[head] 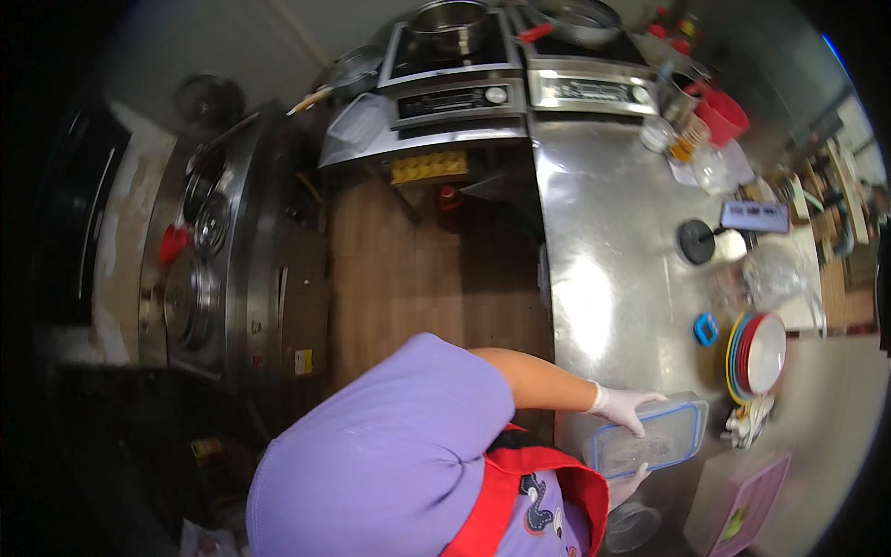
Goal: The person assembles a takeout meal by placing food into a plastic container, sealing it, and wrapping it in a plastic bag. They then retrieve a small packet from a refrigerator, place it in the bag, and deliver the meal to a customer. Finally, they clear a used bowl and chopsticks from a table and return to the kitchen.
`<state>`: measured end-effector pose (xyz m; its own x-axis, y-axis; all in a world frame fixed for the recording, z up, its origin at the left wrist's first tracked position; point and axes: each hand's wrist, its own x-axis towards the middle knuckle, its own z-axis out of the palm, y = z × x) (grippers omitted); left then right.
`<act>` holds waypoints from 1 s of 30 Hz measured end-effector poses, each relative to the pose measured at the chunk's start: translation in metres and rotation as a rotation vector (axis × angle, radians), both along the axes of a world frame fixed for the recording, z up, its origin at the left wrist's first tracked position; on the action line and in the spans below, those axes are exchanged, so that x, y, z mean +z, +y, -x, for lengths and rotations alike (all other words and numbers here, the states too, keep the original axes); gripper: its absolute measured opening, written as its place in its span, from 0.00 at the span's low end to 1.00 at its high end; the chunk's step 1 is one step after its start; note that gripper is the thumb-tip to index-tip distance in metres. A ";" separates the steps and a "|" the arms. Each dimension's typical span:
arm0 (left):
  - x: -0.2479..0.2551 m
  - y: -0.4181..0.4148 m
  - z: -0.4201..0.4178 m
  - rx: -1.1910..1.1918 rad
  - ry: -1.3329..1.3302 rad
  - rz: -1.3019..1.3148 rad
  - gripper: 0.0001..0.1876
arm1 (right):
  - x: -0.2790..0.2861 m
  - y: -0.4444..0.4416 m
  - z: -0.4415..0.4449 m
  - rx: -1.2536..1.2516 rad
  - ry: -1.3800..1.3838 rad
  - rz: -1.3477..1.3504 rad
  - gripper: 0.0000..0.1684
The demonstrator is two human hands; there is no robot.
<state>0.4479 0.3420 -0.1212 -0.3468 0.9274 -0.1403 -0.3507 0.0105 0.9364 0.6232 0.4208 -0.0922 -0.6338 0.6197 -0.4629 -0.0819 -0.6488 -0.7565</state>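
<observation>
My left hand [621,406], in a thin whitish glove, grips the upper long side of a clear rectangular plastic container [647,442] with a blue band around its rim. Its thumb lies over the rim. My right hand [630,485], gloved too, holds the lower long side, partly hidden by the container and the red apron. The container is over the stainless steel worktop [598,278]; I cannot tell whether it rests on it or whether a lid is on. Just below my right hand is a round clear plastic bowl [632,527].
A stack of coloured bowls [764,355], a blue timer [706,329] and a pink-rimmed bin [741,505] stand along the worktop's far side. A phone on a stand [755,216] is farther up. Two induction cookers [456,101] bear pans. Another steel counter [240,278] lies behind me.
</observation>
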 end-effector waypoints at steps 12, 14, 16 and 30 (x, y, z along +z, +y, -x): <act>0.090 -0.389 0.057 0.993 -0.073 -0.156 0.49 | 0.076 -0.250 0.226 1.014 0.168 -0.337 0.37; 0.084 -0.452 0.048 1.176 -0.036 -0.127 0.47 | 0.071 -0.305 0.260 1.172 0.238 -0.168 0.32; 0.096 -0.512 0.034 1.303 -0.127 -0.119 0.47 | 0.048 -0.367 0.304 1.280 0.222 0.043 0.27; 0.043 -0.738 -0.083 2.004 -0.427 -0.324 0.38 | -0.128 -0.729 0.567 1.134 -0.176 -0.608 0.20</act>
